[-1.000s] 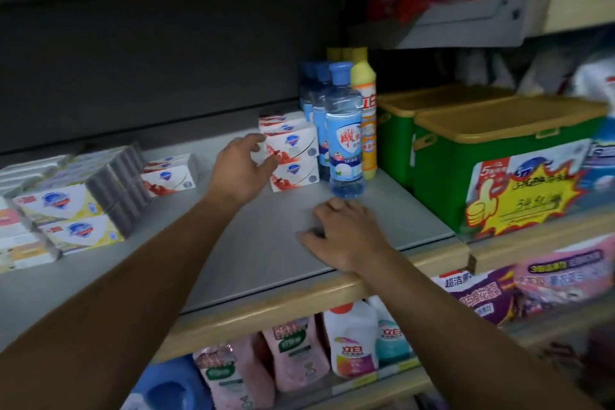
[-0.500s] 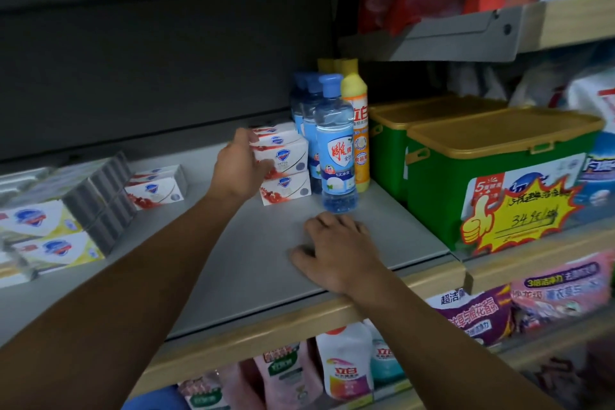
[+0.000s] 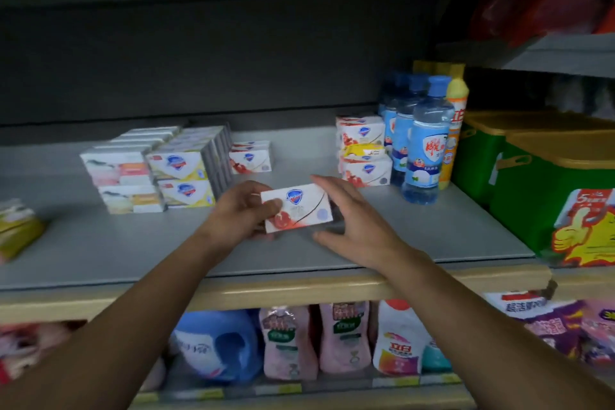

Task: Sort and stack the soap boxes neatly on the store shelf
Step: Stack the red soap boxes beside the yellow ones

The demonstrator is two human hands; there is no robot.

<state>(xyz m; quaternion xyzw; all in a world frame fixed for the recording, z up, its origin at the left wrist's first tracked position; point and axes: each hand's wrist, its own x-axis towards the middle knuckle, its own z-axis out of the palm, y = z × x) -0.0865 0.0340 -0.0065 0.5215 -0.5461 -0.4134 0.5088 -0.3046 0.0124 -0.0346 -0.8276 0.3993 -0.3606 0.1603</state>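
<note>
Grey shelf (image 3: 133,243) lies under the left hand (image 3: 239,213), which pinches a soap box (image 3: 297,208) above it; the right hand (image 3: 349,220) hovers spread beside the box. Behind the grip, a stack (image 3: 364,151) with one crooked yellow box could topple if bumped.

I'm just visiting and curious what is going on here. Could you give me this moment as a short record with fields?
Setting: grey store shelf
Left hand: grips the red-and-white soap box by its left end
Right hand: fingers spread, at the box's right end
Box position: held above the shelf, in front of the stacks
Stack at right: red soap boxes with a yellow one between, beside blue bottles
Stacks at left: yellow soap boxes
</note>
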